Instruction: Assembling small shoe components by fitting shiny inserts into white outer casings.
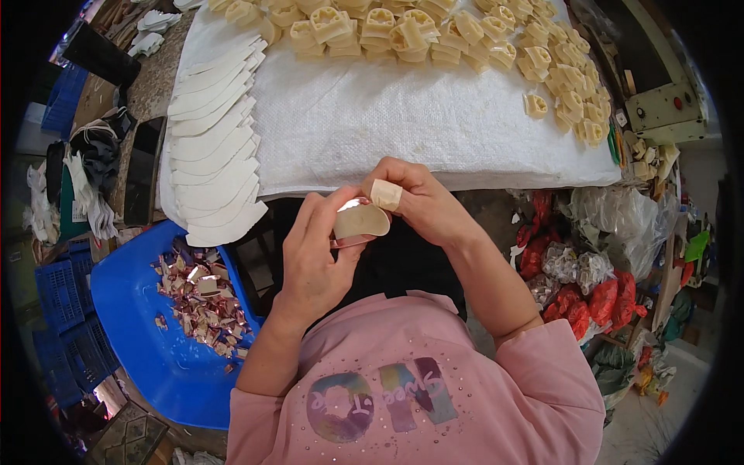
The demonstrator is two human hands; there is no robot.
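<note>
Just in front of the table's near edge, my left hand [314,248] is closed round a small curved piece [362,222], beige and smooth on the face toward me, with a shiny pink metallic edge. My right hand [422,203] has its fingers closed at the piece's upper edge; a beige wrap [386,195] covers part of one finger. The exact pinch of the right fingertips is partly hidden. To the left, a blue basin [128,310] holds many small shiny pink and beige pieces [205,294].
A white woven cloth [372,116] covers the table. Overlapping white curved strips [209,155] line its left side; many cream hollow molded pieces [411,35] are heaped along the back and right. A dark phone [145,170] lies at left. Red and clear plastic bags [604,302] sit right.
</note>
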